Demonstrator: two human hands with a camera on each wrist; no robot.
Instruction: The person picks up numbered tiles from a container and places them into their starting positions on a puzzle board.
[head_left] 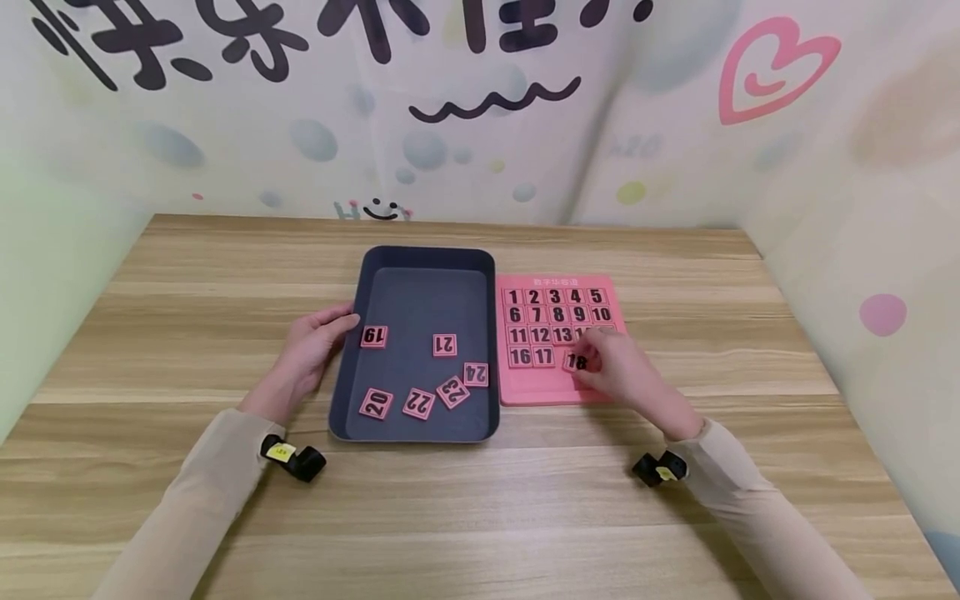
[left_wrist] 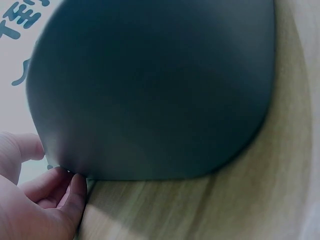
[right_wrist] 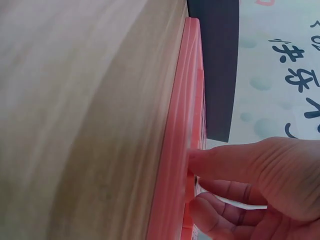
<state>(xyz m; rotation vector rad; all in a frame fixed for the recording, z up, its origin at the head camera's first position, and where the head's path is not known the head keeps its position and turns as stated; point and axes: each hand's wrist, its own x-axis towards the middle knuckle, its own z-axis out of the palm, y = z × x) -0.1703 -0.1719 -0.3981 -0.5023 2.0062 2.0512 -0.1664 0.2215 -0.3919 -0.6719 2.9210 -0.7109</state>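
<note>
My right hand [head_left: 621,367] pinches the number tile 18 [head_left: 574,361] between thumb and fingers, low over the pink puzzle board [head_left: 555,392], just right of tile 17 [head_left: 543,357]. Rows of tiles from 1 up fill the board's upper part; my fingers hide some at the right of the third row. The left hand [head_left: 309,350] holds the left rim of a dark tray [head_left: 427,292], thumb on the edge. Inside the tray lie loose tiles, among them 19 [head_left: 374,337], 21 [head_left: 445,345] and 20 [head_left: 377,403]. In the right wrist view, the board's pink side [right_wrist: 175,130] hides tile 18.
Tray and board stand side by side on a wood-grain table [head_left: 225,258]. A printed backdrop [head_left: 480,167] rises behind the table's far edge. Black wrist cameras [head_left: 296,458] sit on both forearms.
</note>
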